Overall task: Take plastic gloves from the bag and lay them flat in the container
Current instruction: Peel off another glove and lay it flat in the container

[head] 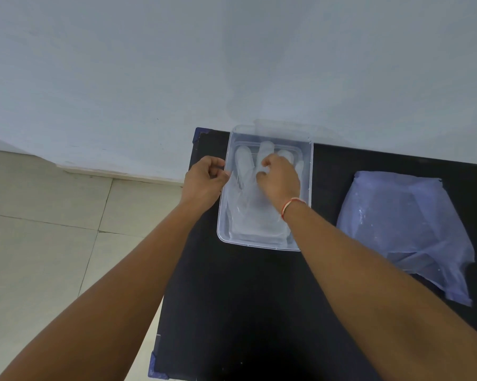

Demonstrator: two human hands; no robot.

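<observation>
A clear rectangular plastic container [310, 171] stands at the far left of a black table. Inside it lies a see-through plastic glove [255, 215], its fingers pointing away from me. My left hand [204, 181] is at the container's left rim, thumb and fingers pinched on the glove's left edge. My right hand [280, 178] is inside the container, fingers curled and pinching the glove near its fingers. A bluish translucent plastic bag [405, 229] lies flat on the table to the right, apart from both hands.
The black table [245, 312] stands against a pale wall [232, 64]; its left edge is beside my left arm, with blue corner guards. Beige floor tiles [53, 243] lie to the left.
</observation>
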